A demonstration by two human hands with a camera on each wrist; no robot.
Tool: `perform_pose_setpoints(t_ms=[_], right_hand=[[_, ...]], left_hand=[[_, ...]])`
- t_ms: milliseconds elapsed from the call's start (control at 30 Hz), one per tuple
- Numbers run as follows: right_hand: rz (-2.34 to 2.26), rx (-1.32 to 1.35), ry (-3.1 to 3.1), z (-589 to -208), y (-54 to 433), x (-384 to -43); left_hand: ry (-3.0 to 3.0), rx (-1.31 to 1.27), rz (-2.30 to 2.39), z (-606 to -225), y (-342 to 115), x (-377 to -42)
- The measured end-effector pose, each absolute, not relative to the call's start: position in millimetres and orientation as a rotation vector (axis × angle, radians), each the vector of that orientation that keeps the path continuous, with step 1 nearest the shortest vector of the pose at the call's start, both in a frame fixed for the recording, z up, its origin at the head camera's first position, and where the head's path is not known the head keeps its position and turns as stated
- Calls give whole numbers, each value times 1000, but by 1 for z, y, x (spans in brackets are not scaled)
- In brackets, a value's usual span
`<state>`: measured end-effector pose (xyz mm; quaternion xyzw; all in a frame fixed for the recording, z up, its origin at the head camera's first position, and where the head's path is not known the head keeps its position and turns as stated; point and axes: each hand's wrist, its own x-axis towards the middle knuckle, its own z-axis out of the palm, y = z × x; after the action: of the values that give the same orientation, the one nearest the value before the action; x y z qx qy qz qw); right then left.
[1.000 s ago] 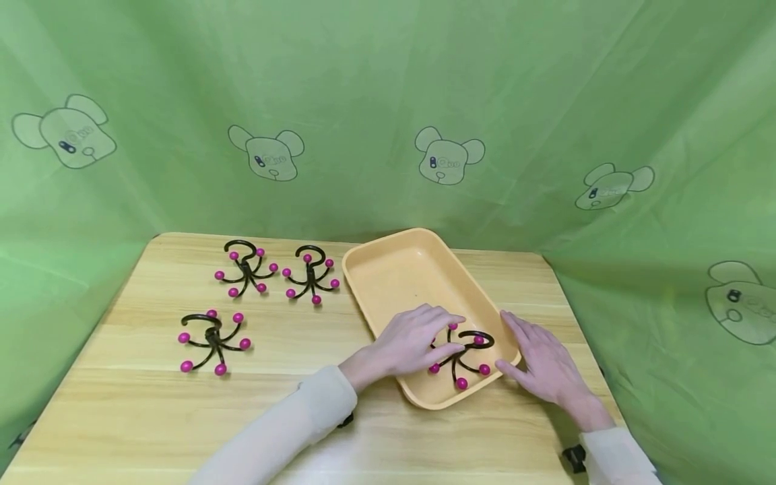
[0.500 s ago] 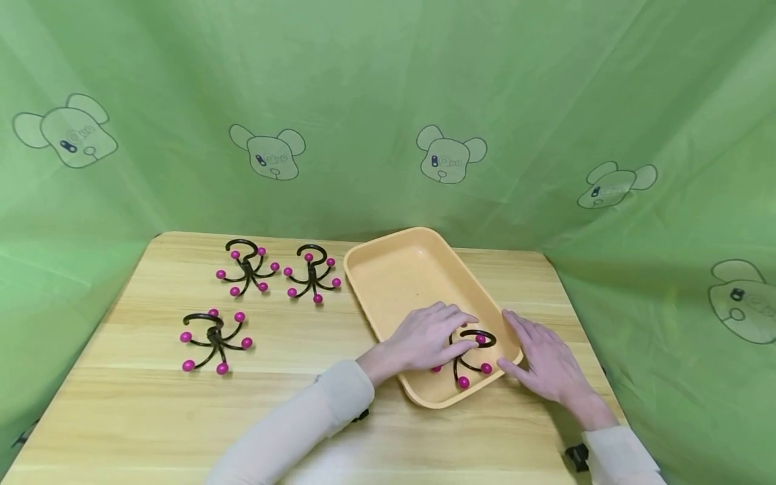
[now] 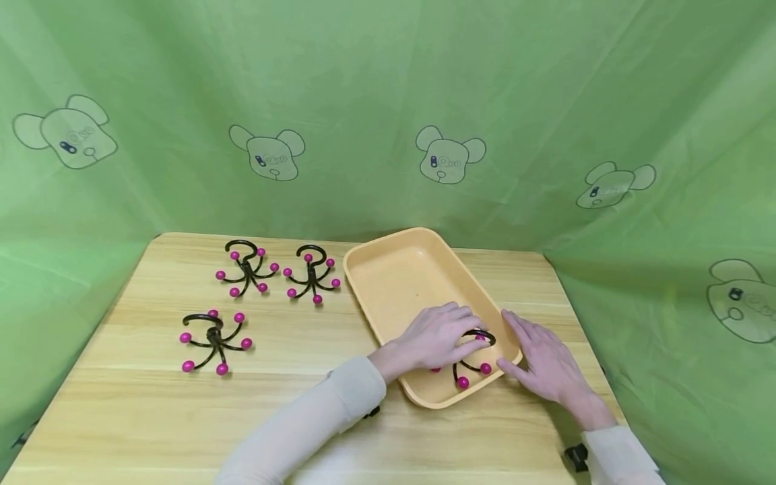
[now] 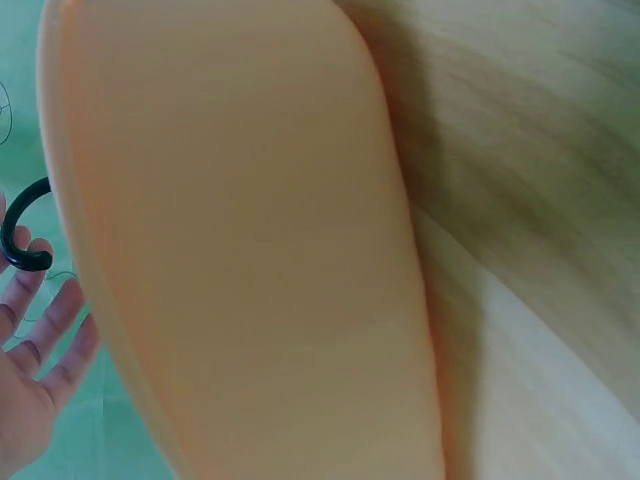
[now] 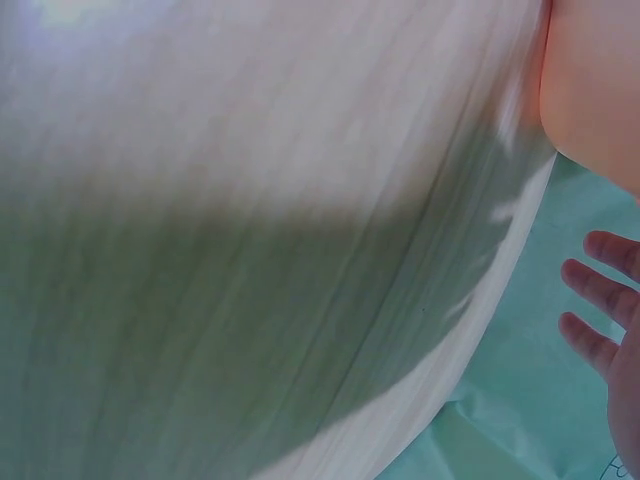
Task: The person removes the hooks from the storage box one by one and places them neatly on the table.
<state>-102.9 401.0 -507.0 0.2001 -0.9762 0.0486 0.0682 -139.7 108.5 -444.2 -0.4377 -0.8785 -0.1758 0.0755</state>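
Note:
A black multi-armed hook hanger (image 3: 463,382) with pink ball tips lies in the near end of a peach plastic tray (image 3: 400,283). My left hand (image 3: 433,337) reaches over it, thumb and fingers on either side of its curved top hook, hiding some arms. In the left wrist view, the hook end (image 4: 35,261) shows past the tray rim beside my spread, loosely bent fingers. My right hand (image 3: 545,360) rests against the tray's right side near its front corner. Its fingers (image 5: 600,290) look straight in the right wrist view.
Three similar hangers stand on the wooden table (image 3: 151,417) left of the tray: one at back left (image 3: 246,267), another nearer the tray (image 3: 312,273), a third closer to the front (image 3: 213,333). A green curtain (image 3: 364,101) surrounds the table's back and sides.
My left hand has slid right over the hanger in the tray, toward its curved hook, and covers more of it. My right hand and the tray hold their place.

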Motion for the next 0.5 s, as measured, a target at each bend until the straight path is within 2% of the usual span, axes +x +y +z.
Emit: perform_pose_setpoints(t_ms=[500], right_hand=[[157,596,-2937,-508,401,-104]], left_hand=[[-2619,-1327,-551,-445,110,-143]])
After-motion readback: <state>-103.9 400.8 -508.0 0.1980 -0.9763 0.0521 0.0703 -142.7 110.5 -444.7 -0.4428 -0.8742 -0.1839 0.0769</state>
